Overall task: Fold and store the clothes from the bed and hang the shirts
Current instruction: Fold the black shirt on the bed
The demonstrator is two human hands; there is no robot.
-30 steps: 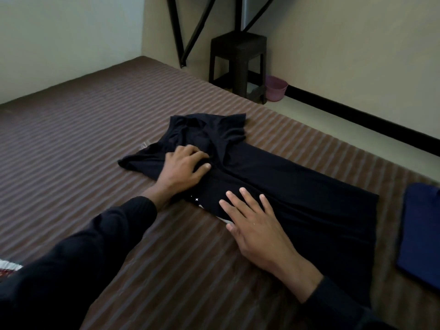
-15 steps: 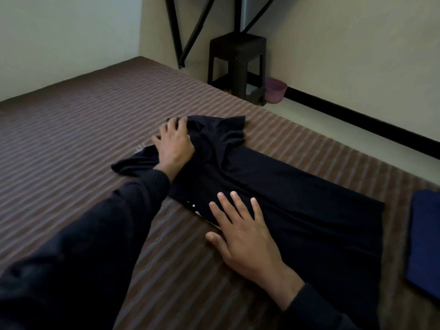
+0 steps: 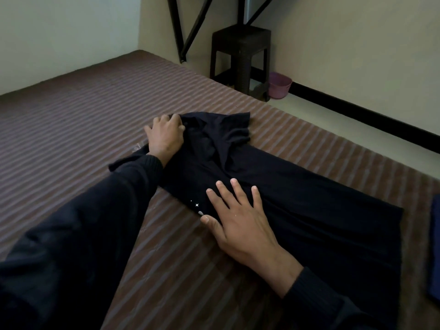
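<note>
Fingers of left hand (image 3: 165, 136) curl into the collar end of black shirt (image 3: 297, 196) — right hand (image 3: 240, 219) flat, fingers spread, pressing it onto striped bed (image 3: 71, 120).

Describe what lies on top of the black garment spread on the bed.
The right hand lies flat on the black garment, fingers straight. The left hand rests at its bunched far end, fingers curled into the cloth. The cloth beneath both palms is covered from view.

Left hand (image 3: 166, 136) curled, right hand (image 3: 240, 217) flat.
</note>
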